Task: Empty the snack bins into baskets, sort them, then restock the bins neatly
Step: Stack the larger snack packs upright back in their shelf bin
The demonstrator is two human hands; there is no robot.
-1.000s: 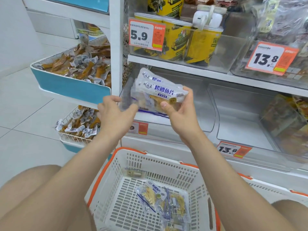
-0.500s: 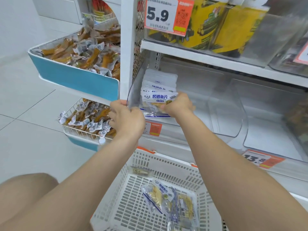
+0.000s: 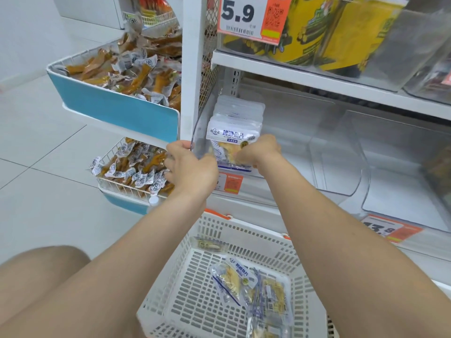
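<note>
Clear bin: fish-fillet packs stand upright in a row at its front-left corner, with the row axis running front to back and the faces toward the person. White basket sits directly below the hands and holds a few loose packs. Right hand pinches the front pack's lower right and is nearer the row; left hand is curled at the bin's front-left corner, can't tell if it's on wall or pack.

Bright, even, diffuse light; shadows soft. Faint sheen on clear bins. Yellow packs top right smeared by blur. Shelf lines bow toward frame edges.
</note>
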